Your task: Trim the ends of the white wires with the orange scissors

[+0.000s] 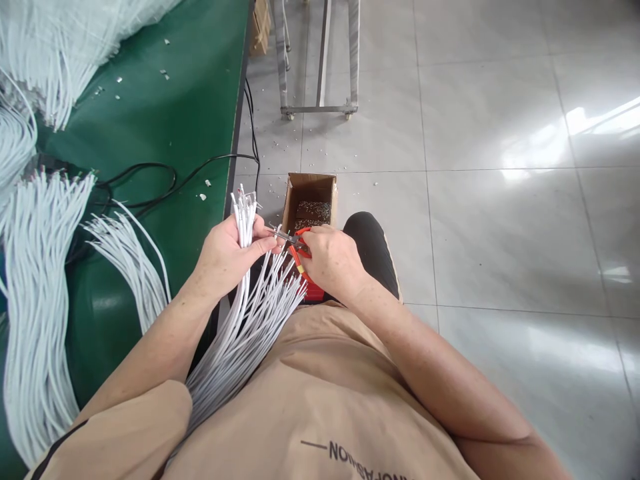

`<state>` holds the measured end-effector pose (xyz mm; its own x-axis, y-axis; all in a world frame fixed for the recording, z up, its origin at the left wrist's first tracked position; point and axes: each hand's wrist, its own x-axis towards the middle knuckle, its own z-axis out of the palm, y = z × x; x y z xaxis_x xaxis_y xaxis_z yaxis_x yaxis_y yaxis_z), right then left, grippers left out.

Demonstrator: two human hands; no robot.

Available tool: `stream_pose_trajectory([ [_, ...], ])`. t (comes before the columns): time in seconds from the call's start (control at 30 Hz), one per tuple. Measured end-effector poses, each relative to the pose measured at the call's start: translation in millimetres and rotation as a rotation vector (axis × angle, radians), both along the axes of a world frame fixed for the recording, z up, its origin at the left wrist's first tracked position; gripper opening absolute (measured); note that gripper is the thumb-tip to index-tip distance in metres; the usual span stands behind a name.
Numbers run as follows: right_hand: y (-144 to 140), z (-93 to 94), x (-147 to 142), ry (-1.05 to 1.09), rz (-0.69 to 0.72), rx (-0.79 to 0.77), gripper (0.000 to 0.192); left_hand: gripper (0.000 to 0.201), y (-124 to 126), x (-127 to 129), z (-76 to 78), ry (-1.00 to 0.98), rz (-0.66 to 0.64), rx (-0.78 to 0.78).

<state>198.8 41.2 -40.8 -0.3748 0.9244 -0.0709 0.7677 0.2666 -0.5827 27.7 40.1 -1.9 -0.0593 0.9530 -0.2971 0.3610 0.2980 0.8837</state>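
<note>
With our left hand [227,257] clenched around the bundle of white cables [245,313] over our lap and our right hand [333,260] squeezing the red-handled cutters [295,243] at its tips, we risk nicking our left thumb.

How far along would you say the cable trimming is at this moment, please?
Done: the cardboard box holds a layer of small clippings. In hand: the left hand grips a cable bundle, the right hand holds red-handled cutters at it. Left: many white cables lie on the green table.
</note>
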Motion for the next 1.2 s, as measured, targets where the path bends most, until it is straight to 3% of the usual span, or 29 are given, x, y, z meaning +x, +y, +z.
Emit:
stream_pose_trajectory([
  [0.13, 6.1, -0.9, 5.2, 0.207, -0.051, -0.126, 0.023, 0.028, -0.2, 1.8, 1.2, -0.117, 0.009, -0.044],
  [0.23, 14.1, 1.5, 8.4, 0.654, -0.111, -0.338, 0.018, 0.03, -0.9, 1.6, 0.3, -0.196, -0.013, -0.103],
  [0.33, 19.8, 5.5, 7.7, 1.049, 0.004, -0.523, 0.023, 0.028, -1.7, 1.7, -0.7, -0.265, -0.053, -0.146],
  [0.4, 21.3, 7.3, 6.3, 1.151, 0.076, -0.581, 0.021, 0.026, -1.8, 1.9, -0.7, -0.307, -0.085, -0.151],
  [0.63, 18.7, 3.4, 5.2, 1.151, 0.012, -0.581, 0.022, 0.026, -1.8, 2.3, 1.2, -0.317, -0.089, -0.165],
  [0.77, 9.2, 3.5, 0.6, 1.02, -0.143, -0.485, 0.025, 0.036, -2.4, 3.9, -1.4, -0.292, -0.005, -0.155],
  [0.83, 1.9, 6.3, -3.4, 0.961, -0.186, -0.384, 0.024, 0.039, -2.6, 3.9, -4.1, -0.199, 0.031, -0.1],
  [0.93, -5.9, 12.1, -7.8, 1.011, -0.142, -0.311, 0.023, 0.036, -2.5, 2.3, -8.3, -0.001, 0.066, 0.007],
  [1.1, 1.2, 12.9, -6.9, 1.124, -0.393, -0.396, 0.024, 0.038, -2.3, -0.2, -12.4, -0.053, 0.08, -0.026],
  [1.2, 6.0, 5.8, -8.1, 1.082, -0.283, -0.498, 0.023, 0.037, -2.2, -0.2, -10.2, -0.092, 0.042, -0.038],
])
